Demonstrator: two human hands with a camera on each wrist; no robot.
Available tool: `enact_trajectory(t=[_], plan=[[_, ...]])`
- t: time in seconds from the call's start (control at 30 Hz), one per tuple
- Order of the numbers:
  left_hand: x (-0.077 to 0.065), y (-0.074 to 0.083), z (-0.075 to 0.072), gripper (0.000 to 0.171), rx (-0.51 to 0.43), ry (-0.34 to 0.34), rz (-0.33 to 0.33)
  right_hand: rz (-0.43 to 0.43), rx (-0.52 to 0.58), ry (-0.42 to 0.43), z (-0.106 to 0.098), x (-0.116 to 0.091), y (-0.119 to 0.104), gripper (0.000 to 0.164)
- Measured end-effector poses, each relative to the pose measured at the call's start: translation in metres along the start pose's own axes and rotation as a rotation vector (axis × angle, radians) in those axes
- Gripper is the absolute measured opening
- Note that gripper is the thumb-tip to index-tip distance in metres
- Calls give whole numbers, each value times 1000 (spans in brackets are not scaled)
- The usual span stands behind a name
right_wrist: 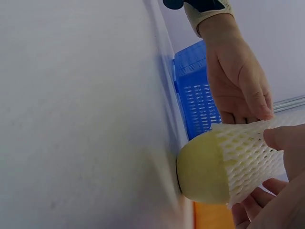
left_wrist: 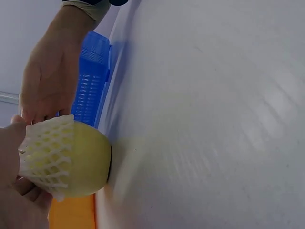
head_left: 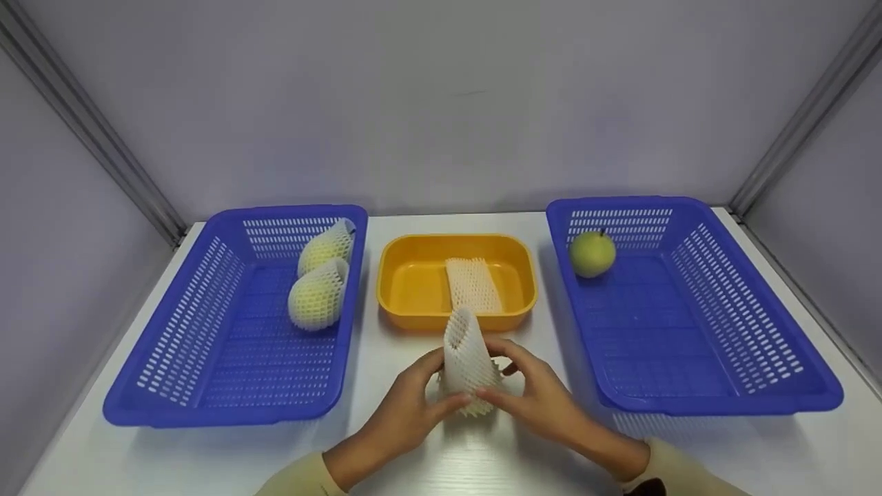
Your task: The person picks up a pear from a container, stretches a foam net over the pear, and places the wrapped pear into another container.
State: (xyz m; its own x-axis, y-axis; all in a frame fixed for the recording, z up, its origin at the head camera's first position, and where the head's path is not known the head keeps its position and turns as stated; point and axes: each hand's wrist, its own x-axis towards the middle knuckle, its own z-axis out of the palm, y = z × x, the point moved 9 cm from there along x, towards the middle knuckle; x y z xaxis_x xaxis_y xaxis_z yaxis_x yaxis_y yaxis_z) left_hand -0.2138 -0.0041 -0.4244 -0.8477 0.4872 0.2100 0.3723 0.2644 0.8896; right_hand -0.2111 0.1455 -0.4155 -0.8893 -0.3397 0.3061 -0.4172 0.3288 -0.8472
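Pear (left_wrist: 90,162): one, on the table (head_left: 468,461) right before me; lower part bare, upper part inside a white foam net (head_left: 470,355), the net's loose end standing up with its mouth open
Left hand (head_left: 406,406): mine, thumb and fingers curled round the net from the left, holding it with the pear inside
Right hand (head_left: 541,396): mine, a like hold from the right, thumb at the front near the other thumb
Yellow tray (head_left: 413,321): beyond the pear; one spare net (head_left: 472,282) lying flat in it
Left basket (head_left: 227,415): two netted pears (head_left: 315,303), one just behind the other, by its right wall
Right basket (head_left: 723,405): one bare pear (head_left: 592,253), by its left wall
Step in hand, as I judge it: working the net along the pear, part covered — whether on or off, I cannot tell
Next move, to my mind: calls for an even pull from both sides, the pear steady against the table, and a light grip — foam this thin could tear
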Motion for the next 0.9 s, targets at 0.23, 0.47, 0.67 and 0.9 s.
enact_trajectory(t=[0.23, 0.47, 0.67, 0.9], plan=[[2, -13, 2, 67, 18, -24, -53, 54, -7, -56, 3, 0, 11, 56], [2, -22, 6, 74, 4, -58, -95, 84, -16, -158, 5, 1, 21, 65], [2, -29, 11, 79, 18, -87, -128, 129, -72, -211, 6, 0, 30, 68], [-2, -28, 9, 94, 27, -142, -157, 115, -69, -284, 11, -1, 27, 85]])
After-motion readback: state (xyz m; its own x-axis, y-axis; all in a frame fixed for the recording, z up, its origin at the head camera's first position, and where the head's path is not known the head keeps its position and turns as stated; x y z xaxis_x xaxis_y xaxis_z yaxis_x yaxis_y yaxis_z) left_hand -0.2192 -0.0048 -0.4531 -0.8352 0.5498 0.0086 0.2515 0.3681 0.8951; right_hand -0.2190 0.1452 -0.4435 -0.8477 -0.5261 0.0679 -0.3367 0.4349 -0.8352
